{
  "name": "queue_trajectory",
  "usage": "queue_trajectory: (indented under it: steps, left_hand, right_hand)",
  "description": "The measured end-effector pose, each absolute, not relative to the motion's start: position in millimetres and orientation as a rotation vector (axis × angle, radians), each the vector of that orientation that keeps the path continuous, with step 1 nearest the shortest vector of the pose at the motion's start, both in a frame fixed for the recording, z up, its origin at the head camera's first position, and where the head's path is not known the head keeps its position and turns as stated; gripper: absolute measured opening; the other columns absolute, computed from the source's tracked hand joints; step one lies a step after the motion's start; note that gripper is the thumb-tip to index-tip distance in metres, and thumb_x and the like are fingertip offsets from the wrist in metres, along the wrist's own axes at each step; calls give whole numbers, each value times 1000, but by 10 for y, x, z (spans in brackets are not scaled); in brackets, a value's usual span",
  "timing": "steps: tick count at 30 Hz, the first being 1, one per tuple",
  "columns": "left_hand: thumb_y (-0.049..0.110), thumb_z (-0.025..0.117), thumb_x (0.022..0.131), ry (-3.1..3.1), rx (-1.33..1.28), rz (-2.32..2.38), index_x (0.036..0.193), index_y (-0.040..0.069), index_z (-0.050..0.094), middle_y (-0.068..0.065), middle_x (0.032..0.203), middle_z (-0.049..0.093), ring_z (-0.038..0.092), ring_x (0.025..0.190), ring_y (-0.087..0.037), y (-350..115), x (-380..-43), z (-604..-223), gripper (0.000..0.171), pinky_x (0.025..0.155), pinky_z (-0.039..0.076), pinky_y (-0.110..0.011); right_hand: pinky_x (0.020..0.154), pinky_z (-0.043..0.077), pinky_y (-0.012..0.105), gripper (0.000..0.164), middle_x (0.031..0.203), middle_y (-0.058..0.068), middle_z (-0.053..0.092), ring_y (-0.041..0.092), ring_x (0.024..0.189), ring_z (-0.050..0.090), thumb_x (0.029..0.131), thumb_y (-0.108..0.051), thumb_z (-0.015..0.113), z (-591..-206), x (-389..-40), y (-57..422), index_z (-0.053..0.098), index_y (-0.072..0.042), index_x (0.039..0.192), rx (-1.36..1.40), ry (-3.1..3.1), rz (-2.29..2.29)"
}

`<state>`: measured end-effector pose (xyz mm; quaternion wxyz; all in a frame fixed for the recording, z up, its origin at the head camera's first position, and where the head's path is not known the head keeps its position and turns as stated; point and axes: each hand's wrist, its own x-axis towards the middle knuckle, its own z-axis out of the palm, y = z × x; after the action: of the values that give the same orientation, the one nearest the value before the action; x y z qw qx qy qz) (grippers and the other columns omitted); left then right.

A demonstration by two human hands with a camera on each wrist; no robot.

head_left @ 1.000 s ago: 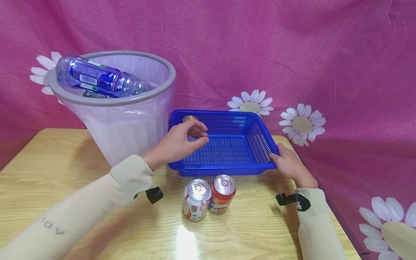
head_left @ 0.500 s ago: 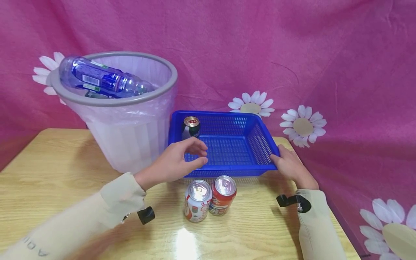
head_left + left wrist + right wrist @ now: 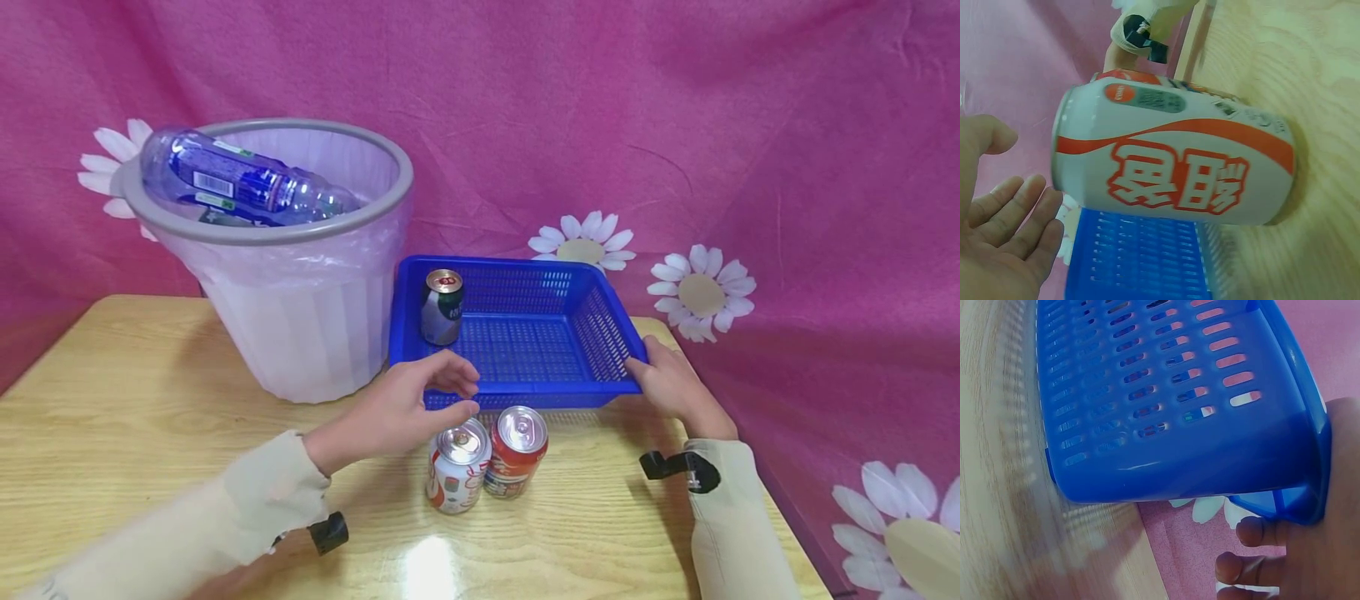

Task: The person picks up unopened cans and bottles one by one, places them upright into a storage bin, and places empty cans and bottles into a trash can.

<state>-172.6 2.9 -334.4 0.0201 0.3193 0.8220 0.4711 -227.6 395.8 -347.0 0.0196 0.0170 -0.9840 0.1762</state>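
My left hand hovers just above and to the left of a white soda can, its fingers loosely bent with nothing held. In the left wrist view that can stands a little beyond the fingertips. A red soda can stands upright right beside the white one. At the right end of a blue plastic basket, my right hand grips the rim, thumb on top; the right wrist view shows the hand at the basket's corner. A dark green can stands in the basket's left end.
A white bin with a grey rim and plastic liner stands left of the basket. Clear bottles with blue labels lie across its top. A pink flowered cloth hangs behind the wooden table.
My left hand has moved back out of the basket toward the white can, uncovering the dark green can. The right hand stays on the basket rim.
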Motion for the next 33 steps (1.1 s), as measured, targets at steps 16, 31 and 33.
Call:
queue_trajectory:
  steps: [16,31,33]
  left_hand:
    - [32,72,86,2541,979,1444,116,23,60,10,111,69,64,110,-7,39,-1579,-3531,33,103,50,-38]
    - [37,78,80,2359,780,1649,117,24,58,7,116,65,63,104,-9,126,-1496,-3743,44,91,54,-29]
    - [38,79,79,2318,744,1679,118,24,57,5,116,65,64,102,-11,142,-1480,-3774,47,86,55,-25]
  right_hand:
    - [79,43,37,36,103,19,62,31,96,56,100,-30,39,-3478,-2283,3962,48,0,118,28,-3059,554]
    - [82,43,41,38,104,19,61,31,98,55,101,-33,38,-3476,-2272,3965,46,-1,120,19,-3072,582]
    - [81,42,39,36,102,19,61,31,97,55,101,-32,38,-3479,-2274,3968,47,-2,119,23,-3066,574]
